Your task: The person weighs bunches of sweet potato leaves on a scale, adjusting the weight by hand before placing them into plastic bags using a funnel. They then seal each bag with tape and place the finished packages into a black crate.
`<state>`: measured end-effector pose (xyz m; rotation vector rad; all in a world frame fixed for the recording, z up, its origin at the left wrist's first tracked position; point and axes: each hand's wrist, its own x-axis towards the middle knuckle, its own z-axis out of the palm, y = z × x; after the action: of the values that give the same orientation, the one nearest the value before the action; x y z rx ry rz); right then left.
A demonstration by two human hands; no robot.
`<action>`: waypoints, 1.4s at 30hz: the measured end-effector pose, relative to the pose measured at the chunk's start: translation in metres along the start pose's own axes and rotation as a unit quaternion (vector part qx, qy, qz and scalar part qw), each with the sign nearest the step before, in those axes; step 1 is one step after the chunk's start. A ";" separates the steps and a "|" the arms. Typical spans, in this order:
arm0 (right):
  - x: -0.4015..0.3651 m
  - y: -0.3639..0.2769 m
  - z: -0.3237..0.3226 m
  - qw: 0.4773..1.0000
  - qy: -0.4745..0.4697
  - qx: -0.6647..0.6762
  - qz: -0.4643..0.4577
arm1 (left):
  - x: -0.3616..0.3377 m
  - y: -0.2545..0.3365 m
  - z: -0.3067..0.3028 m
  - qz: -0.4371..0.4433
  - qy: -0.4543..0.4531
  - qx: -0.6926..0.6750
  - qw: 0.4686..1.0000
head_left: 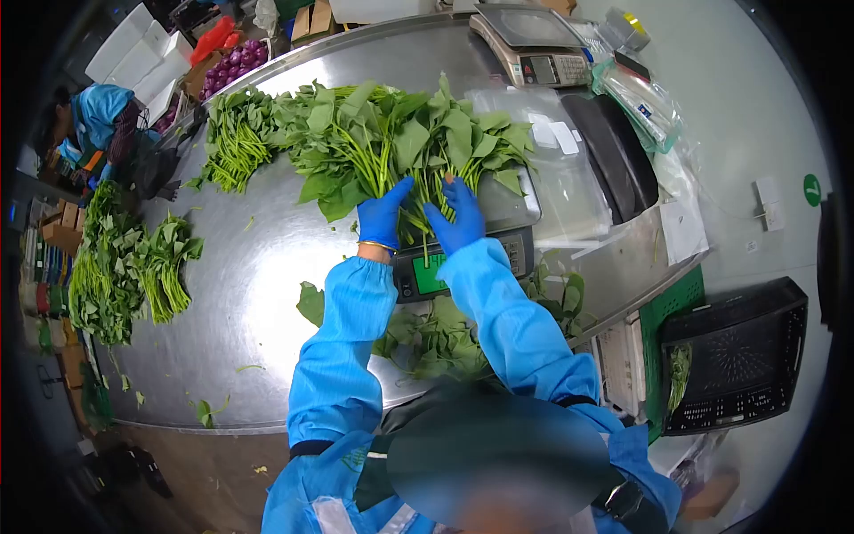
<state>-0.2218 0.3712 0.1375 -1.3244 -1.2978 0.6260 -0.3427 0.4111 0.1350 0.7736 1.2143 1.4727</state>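
Both my hands wear blue gloves and are at the stems of a bunch of leafy greens (416,206), above a digital scale (514,251) with a lit green display. My left hand (381,219) grips the stems from the left, thumb pointing up along them. From the right, my right hand (459,219) closes round the same stems, thumb and fingers on either side. Some finger contact is hidden by stems and leaves. Just beyond my hands, more bunched greens (245,133) lie in a row with their leaves overlapping. Loose leaves (436,336) lie between the scale and my body.
More bunches (165,267) lie at the metal table's (240,347) left edge. Another scale (534,44) stands at the back, near clear plastic bags (569,178) and a black pouch (614,156). A black crate (734,356) is at right. Another person (98,120) bends at far left near red onions (236,67).
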 end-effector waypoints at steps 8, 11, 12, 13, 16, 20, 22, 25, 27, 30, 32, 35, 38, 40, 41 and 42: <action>-0.074 0.019 -0.028 0.971 -0.108 -0.015 0.211 | -0.046 0.038 -0.036 -0.021 0.068 -0.095 0.993; -0.088 0.028 -0.023 0.943 -0.172 -0.095 0.269 | -0.060 0.041 -0.059 -0.036 0.093 -0.076 0.992; -0.093 0.039 -0.019 0.951 -0.168 -0.084 0.244 | -0.066 0.041 -0.068 -0.040 0.092 -0.067 0.993; -0.093 0.037 -0.020 0.950 -0.173 -0.084 0.245 | -0.072 0.040 -0.078 -0.041 0.097 -0.066 0.992; -0.096 0.040 -0.027 0.940 -0.179 0.041 0.288 | -0.094 0.024 -0.117 -0.029 0.151 -0.020 0.988; -0.105 0.042 -0.037 0.920 -0.209 0.038 0.328 | -0.127 -0.018 -0.195 -0.082 0.190 0.032 0.978; -0.103 0.025 -0.037 0.897 -0.232 0.055 0.373 | -0.154 -0.014 -0.202 -0.135 0.180 0.052 0.973; -0.108 0.013 -0.031 0.871 -0.249 0.077 0.416 | -0.181 -0.046 -0.248 -0.254 0.135 -0.043 0.957; -0.112 0.016 -0.027 0.863 -0.263 0.084 0.424 | -0.197 -0.047 -0.253 -0.244 0.109 -0.052 0.962; -0.114 0.023 -0.023 0.862 -0.245 0.108 0.431 | -0.208 -0.043 -0.256 -0.239 0.106 0.103 0.960; -0.112 0.026 -0.021 0.863 -0.236 0.119 0.431 | -0.207 -0.037 -0.261 -0.223 0.054 0.189 0.955; -0.109 0.026 -0.020 0.865 -0.217 0.135 0.431 | -0.203 -0.007 -0.259 -0.160 -0.022 0.552 0.818; -0.107 0.024 -0.018 0.869 -0.195 0.145 0.432 | -0.192 0.024 -0.257 -0.277 -0.028 0.493 0.824; -0.106 0.026 -0.015 0.868 -0.188 0.150 0.434 | -0.190 0.044 -0.242 -0.255 -0.020 0.441 0.860; -0.104 0.029 -0.013 0.873 -0.175 0.172 0.421 | -0.188 0.049 -0.238 -0.236 -0.022 0.407 0.882; -0.100 0.032 -0.011 0.877 -0.161 0.194 0.409 | -0.185 0.052 -0.234 -0.237 -0.020 0.407 0.882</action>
<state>-0.2271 0.2830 0.0790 -1.4329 -0.7364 1.6632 -0.5239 0.1690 0.1421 0.9435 1.8586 0.5033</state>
